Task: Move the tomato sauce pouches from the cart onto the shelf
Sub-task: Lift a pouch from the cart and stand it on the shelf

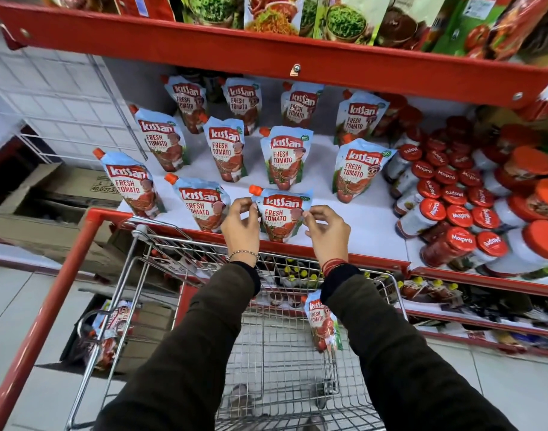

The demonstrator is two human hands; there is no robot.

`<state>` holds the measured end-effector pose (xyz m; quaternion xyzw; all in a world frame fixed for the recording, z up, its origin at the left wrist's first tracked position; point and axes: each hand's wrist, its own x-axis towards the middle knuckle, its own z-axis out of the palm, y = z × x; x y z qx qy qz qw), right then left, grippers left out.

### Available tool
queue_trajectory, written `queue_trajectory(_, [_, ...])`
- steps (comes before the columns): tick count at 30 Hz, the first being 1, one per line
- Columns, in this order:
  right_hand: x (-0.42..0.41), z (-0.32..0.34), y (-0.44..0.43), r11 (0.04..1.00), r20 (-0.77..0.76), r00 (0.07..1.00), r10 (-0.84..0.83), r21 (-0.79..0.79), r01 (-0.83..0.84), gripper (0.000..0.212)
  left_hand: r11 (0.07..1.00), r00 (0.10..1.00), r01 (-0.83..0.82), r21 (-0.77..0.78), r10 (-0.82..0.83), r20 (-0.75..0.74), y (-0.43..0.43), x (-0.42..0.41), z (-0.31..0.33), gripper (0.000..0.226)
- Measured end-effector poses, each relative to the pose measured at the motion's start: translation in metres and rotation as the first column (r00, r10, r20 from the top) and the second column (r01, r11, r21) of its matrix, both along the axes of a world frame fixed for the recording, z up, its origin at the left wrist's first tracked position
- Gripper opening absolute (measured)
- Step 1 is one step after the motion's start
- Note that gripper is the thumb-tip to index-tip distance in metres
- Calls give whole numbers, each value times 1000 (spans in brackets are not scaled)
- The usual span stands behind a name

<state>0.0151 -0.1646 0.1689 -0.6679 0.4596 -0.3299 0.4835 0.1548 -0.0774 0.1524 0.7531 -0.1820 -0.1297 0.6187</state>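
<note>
My left grip [240,223] and right grip [325,231] each pinch a top corner of the pouch [282,217], upright at the shelf's [375,222] front edge. One more pouch [322,325] leans below in the cart [135,275], nearer my right.

left hand [240,223], right hand [327,233] pinch pouch [282,217] | on shelf [369,219]
</note>
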Motion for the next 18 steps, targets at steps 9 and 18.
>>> queue_trajectory(9, [-9,-5,4,999,-8,999,38,5,-38,14,998,1000,-26,-57,25,-19,7,-17,1,25])
queue_trajectory(18, [-41,-23,16,999,-20,1000,23,44,-22,14,995,997,-80,-62,81,20,23,-52,-21,26])
